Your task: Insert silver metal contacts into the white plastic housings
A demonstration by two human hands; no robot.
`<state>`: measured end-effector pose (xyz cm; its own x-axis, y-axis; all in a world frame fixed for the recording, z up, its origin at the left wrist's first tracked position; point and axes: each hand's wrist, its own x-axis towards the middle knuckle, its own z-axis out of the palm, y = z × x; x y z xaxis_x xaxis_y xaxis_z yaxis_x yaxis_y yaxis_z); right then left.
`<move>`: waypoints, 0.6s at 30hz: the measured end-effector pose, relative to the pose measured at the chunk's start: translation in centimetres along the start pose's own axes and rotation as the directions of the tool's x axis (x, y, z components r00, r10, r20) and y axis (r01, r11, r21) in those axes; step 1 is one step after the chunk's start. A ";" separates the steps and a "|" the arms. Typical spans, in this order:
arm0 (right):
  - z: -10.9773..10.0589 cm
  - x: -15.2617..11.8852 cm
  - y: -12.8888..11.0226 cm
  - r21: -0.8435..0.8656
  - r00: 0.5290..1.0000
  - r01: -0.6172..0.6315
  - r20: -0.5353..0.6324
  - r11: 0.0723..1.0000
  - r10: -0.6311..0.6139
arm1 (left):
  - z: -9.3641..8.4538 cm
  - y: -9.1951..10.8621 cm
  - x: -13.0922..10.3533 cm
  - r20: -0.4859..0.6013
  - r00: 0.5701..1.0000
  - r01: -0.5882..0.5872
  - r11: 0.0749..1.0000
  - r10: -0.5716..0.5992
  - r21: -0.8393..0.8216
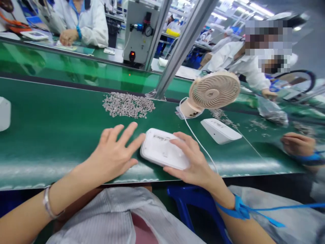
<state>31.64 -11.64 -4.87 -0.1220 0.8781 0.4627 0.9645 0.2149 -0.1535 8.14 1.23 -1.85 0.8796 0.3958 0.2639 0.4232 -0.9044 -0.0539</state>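
Note:
A white plastic device housing (158, 152) with rounded corners lies on the green work surface in front of me. My right hand (189, 157) is closed round its right end, thumb along the near edge and fingers over the top. To its left, my left hand (118, 149) has its fingers spread and holds nothing; the index fingertip is close to the housing's left corner, and I cannot tell whether it touches. Beyond both hands sits a loose pile of small greyish metal parts (128, 105).
A beige fan (214, 91) with a white cable (200, 144) stands behind my right hand. Right of it lies another white housing (220, 130); a third (4, 113) shows at the left edge. A metal post (175, 51) rises behind the pile. A co-worker's hand (299, 145) is at right.

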 end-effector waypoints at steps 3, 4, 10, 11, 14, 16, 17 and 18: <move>1.3 0.9 -1.7 0.131 0.991 0.120 0.044 0.984 -0.126 | 1.6 0.5 -0.6 0.040 0.987 -0.155 0.988 0.155 -0.004; 1.7 1.3 -1.8 0.168 0.991 0.126 0.028 0.978 -0.132 | 2.0 0.6 -1.2 0.029 0.989 -0.147 0.989 0.146 0.008; 5.3 5.8 1.6 0.357 0.944 -0.288 -0.049 0.889 0.326 | 2.8 2.2 -2.9 -0.073 0.977 0.206 0.972 -0.199 0.109; 6.2 6.8 2.4 0.336 0.919 -0.367 -0.016 0.868 0.394 | 2.7 2.5 -2.7 -0.054 0.977 0.209 0.975 -0.206 0.076; 8.7 9.6 4.4 0.258 0.888 -0.443 -0.001 0.858 0.459 | 1.1 2.8 -2.6 -0.058 0.981 0.185 0.983 -0.184 0.001; 9.9 11.0 5.1 0.242 0.894 -0.433 -0.010 0.868 0.449 | -0.7 1.9 -3.6 -0.137 0.963 0.239 0.971 -0.234 0.019; 10.3 11.6 5.2 0.237 0.897 -0.426 -0.013 0.873 0.441 | -1.7 1.2 -4.4 -0.192 0.939 0.296 0.955 -0.285 0.029; 10.6 12.0 5.3 0.232 0.901 -0.418 -0.016 0.878 0.434 | -2.5 0.5 -5.1 -0.180 0.902 0.400 0.916 -0.394 0.000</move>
<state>32.81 4.57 -9.37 0.3120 0.8775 0.3642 0.8435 -0.0794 -0.5312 3.27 -1.61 -0.83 0.5873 0.6842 0.4323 0.7397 -0.6705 0.0564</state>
